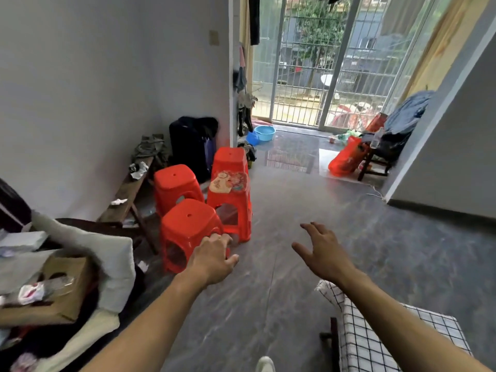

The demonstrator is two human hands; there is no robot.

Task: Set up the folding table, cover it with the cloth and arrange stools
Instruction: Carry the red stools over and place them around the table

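Note:
Several red plastic stools stand on the floor left of centre: a near stool [188,224], one behind it [175,183], a taller stack with a sticker on its side [230,200] and another behind that [230,158]. My left hand [213,257] reaches out in front of the near stool's right edge, fingers loosely curled, holding nothing that I can see. My right hand [320,251] is stretched forward over the bare floor with fingers spread. A white cloth with a black check [381,331] covers the table at the bottom right, a dark table leg [332,342] showing beneath it.
A wooden bench [128,194] runs along the left wall, with a black suitcase [192,146] behind the stools. A cluttered sofa with a cardboard box [64,285] fills the lower left. Blue basins [264,132], a red bag [346,157] and a chair stand near the barred balcony door.

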